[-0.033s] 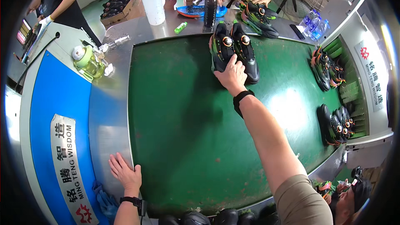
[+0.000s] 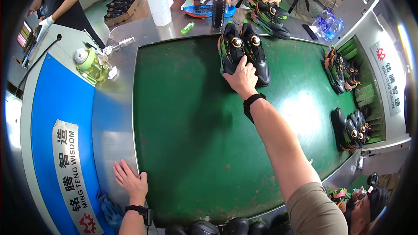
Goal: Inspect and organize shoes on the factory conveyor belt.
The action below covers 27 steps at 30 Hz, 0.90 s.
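Observation:
Near the far edge of the green belt stands a pair of black sneakers with green and orange trim and round dials, toes toward me. My right hand is closed over the toe of the left sneaker, thumb on its outer side and index finger stretched along the upper. Right beside it is the other sneaker, close to my fingers. At the lower left my left hand lies flat on the metal border, fingers spread, with nothing in it.
More sneakers sit by the green-flapped opening at right. Beyond the belt are another pair, a white bottle, a dark bottle and a blue tray. A green jug stands left. Co-workers are around; dark shoes line the near edge.

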Tool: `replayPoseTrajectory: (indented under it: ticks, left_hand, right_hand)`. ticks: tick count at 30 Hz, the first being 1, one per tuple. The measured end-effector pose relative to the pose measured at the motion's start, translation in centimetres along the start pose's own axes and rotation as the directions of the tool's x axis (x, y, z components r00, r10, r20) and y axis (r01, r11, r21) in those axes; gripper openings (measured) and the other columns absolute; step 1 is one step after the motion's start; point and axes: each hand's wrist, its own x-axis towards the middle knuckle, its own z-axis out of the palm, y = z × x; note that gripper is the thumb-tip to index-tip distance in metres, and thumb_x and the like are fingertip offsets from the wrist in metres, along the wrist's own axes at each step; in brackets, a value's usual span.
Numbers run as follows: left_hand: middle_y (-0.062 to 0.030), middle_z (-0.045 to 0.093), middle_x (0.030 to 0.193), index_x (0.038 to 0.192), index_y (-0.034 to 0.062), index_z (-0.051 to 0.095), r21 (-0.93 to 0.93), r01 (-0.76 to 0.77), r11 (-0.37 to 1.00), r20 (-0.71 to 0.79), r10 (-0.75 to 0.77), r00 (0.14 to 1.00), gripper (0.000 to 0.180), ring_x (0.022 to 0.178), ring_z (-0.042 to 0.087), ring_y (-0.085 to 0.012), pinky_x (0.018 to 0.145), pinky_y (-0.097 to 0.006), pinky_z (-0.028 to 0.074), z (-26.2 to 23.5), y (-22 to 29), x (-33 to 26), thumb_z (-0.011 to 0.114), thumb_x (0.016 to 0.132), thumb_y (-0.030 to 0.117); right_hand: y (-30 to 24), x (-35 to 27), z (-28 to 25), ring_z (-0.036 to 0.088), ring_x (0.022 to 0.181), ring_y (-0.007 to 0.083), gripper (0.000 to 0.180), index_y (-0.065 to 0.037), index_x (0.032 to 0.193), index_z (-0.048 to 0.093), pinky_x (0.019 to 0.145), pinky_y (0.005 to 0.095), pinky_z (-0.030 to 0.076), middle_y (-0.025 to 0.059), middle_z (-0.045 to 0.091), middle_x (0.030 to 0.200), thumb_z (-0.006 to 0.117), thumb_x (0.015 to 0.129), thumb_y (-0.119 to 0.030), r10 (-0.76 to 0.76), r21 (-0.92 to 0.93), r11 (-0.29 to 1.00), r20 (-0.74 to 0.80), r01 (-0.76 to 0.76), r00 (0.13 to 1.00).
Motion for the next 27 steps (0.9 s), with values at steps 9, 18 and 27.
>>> replayPoseTrajectory:
  ticks: [9, 18, 27]
  left_hand:
    - [-0.0255, 0.017, 0.162, 0.157, 0.0016, 0.021, 0.003, 0.006, 1.0, -0.007, -0.006, 1.0, 0.097, 0.149, 0.014, -0.0442, 0.119, -0.058, 0.014, -0.3, 0.4, 0.2, 0.065, 0.074, 0.029]
    - [-0.0255, 0.017, 0.162, 0.157, 0.0023, 0.021, -0.009, 0.013, 1.0, -0.015, -0.013, 1.0, 0.097, 0.15, 0.014, -0.0442, 0.119, -0.059, 0.014, -0.1, -0.2, 0.1, 0.065, 0.074, 0.029]
    - [-0.0249, 0.017, 0.162, 0.156, 0.002, 0.023, -0.057, 0.023, 0.998, -0.011, -0.024, 1.0, 0.097, 0.149, 0.014, -0.0442, 0.119, -0.059, 0.014, -0.4, 0.6, 0.3, 0.066, 0.073, 0.028]
  right_hand:
    - [2.1, 0.1, -0.8, 0.054, 0.121, 0.0376, 0.104, -0.004, 0.151, 0.027, 0.092, 0.0524, 0.05, 0.0201, 0.052, 0.129, 0.084, 0.073, -0.041, -0.019, 0.022, 1.0, 0.0, 0.019, 1.0]
    - [4.2, 0.5, -1.3, 0.054, 0.122, 0.0378, 0.103, -0.007, 0.15, 0.031, 0.093, 0.0525, 0.05, 0.0182, 0.055, 0.129, 0.085, 0.07, -0.042, 0.025, 0.01, 1.0, -0.033, -0.025, 0.999]
    - [6.6, 1.2, -1.3, 0.055, 0.122, 0.0386, 0.106, -0.007, 0.151, 0.03, 0.094, 0.0525, 0.051, 0.0188, 0.054, 0.131, 0.086, 0.068, -0.043, -0.01, 0.004, 1.0, -0.085, 0.01, 0.996]
